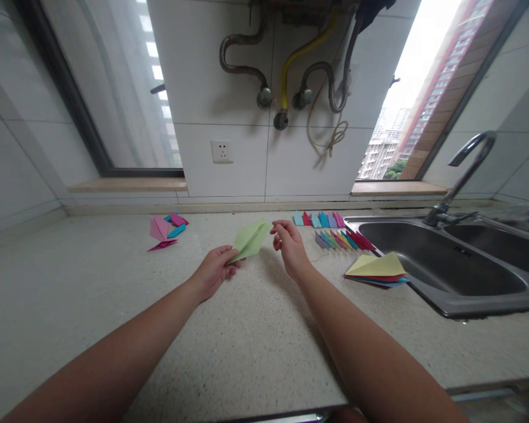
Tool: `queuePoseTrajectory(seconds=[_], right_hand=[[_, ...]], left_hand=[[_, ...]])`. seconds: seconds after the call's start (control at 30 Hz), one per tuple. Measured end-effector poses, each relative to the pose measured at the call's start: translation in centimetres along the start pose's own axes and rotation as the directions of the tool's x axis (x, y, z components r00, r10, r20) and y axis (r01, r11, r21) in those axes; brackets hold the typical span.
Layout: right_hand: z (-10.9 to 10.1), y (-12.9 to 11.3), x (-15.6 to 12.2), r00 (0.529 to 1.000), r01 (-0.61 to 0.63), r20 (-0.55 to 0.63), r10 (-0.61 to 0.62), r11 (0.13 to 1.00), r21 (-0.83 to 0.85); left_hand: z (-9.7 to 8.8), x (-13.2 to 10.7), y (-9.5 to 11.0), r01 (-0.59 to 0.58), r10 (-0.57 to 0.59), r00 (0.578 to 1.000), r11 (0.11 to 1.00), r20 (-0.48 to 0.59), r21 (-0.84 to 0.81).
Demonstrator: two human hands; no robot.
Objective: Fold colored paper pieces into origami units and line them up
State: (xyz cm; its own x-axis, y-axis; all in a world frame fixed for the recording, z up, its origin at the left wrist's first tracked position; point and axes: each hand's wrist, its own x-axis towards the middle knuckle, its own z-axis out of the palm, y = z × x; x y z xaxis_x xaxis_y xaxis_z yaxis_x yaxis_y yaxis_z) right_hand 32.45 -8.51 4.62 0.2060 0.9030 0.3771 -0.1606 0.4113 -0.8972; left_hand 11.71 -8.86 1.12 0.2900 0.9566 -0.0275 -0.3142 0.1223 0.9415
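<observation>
My left hand (218, 269) is closed on the lower left edge of a light green folded paper (251, 238), thumb on top and fingers beneath. The paper has a crease along its middle, comes to a point at the upper right, and is held above the counter. Just to the right of that point is my right hand (288, 244), its fingers loosely bent and apart with nothing visible between them. Whether a fingertip touches the paper's edge I cannot tell.
Small folded coloured papers (330, 239) stand in two rows at the back right. A stack of larger folded papers (374, 269) lies beside the steel sink (456, 308). Pink and blue folded pieces (159, 228) lie at the back left of the speckled counter (229, 346).
</observation>
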Motion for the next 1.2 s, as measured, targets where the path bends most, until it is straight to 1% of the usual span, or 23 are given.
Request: queuePoseTrajectory(seconds=[0.07, 0.1, 0.17, 0.23, 0.3, 0.4, 0.47, 0.53, 0.63, 0.73, 0.8, 0.93, 1.2], right_hand=[[0.0, 0.1, -0.1, 0.996, 0.063, -0.057, -0.067, 0.996, -0.063], [0.0, 0.1, -0.2, 0.993, 0.099, -0.059, -0.106, 0.988, -0.118], [0.3, 0.1, -0.8, 0.988, 0.153, 0.008, -0.156, 0.956, -0.252], [0.9, 0.3, -1.7, 0.983, 0.171, 0.125, -0.134, 0.912, -0.373], [1.6, 0.6, -2.6, 0.973, 0.165, 0.217, -0.072, 0.878, -0.449], [2.5, 1.4, -3.4, 0.966, 0.128, 0.259, 0.003, 0.864, -0.487], [2.7, 2.1, -3.5, 0.967, 0.079, 0.252, 0.047, 0.881, -0.467], [2.8, 2.8, -3.4, 0.965, 0.017, 0.244, 0.092, 0.913, -0.408], [2.9, 3.4, -3.2, 0.958, -0.075, 0.248, 0.146, 0.959, -0.273], [3.2, 3.4, -3.2, 0.952, -0.138, 0.251, 0.176, 0.977, -0.163], [3.3, 3.1, -3.2, 0.952, -0.155, 0.247, 0.179, 0.981, -0.114], [3.1, 2.5, -3.0, 0.954, -0.166, 0.247, 0.169, 0.986, -0.032], [2.7, 2.7, -2.8, 0.962, -0.162, 0.229, 0.147, 0.986, 0.047]], left_hand=[[-0.1, 0.2, -0.1, -0.025, 0.024, 0.999, 0.999, -0.048, -0.025], [-0.2, 0.2, -0.1, -0.043, 0.041, 0.996, 0.998, -0.073, -0.034], [-0.3, 0.4, -0.2, -0.079, 0.074, 0.99, 0.996, -0.12, -0.043], [-0.3, 0.5, -0.4, -0.108, 0.101, 0.984, 0.993, -0.15, -0.043], [-0.2, 0.6, -0.5, -0.141, 0.134, 0.978, 0.989, -0.16, -0.038], [0.0, 0.6, -0.6, -0.195, 0.189, 0.972, 0.98, -0.138, -0.034], [0.2, 0.5, -0.6, -0.224, 0.219, 0.97, 0.974, -0.108, -0.032], [0.3, 0.4, -0.5, -0.238, 0.237, 0.968, 0.971, -0.083, -0.009], [0.4, 0.1, -0.3, -0.267, 0.272, 0.961, 0.959, -0.047, 0.098], [0.7, -0.2, 0.1, -0.342, 0.351, 0.936, 0.916, -0.008, 0.208], [0.9, -0.5, 0.3, -0.361, 0.372, 0.928, 0.9, -0.003, 0.245], [1.3, -0.7, 0.6, -0.353, 0.363, 0.932, 0.897, 0.014, 0.267], [1.1, -0.5, 0.5, -0.338, 0.384, 0.919, 0.884, -0.088, 0.324]])
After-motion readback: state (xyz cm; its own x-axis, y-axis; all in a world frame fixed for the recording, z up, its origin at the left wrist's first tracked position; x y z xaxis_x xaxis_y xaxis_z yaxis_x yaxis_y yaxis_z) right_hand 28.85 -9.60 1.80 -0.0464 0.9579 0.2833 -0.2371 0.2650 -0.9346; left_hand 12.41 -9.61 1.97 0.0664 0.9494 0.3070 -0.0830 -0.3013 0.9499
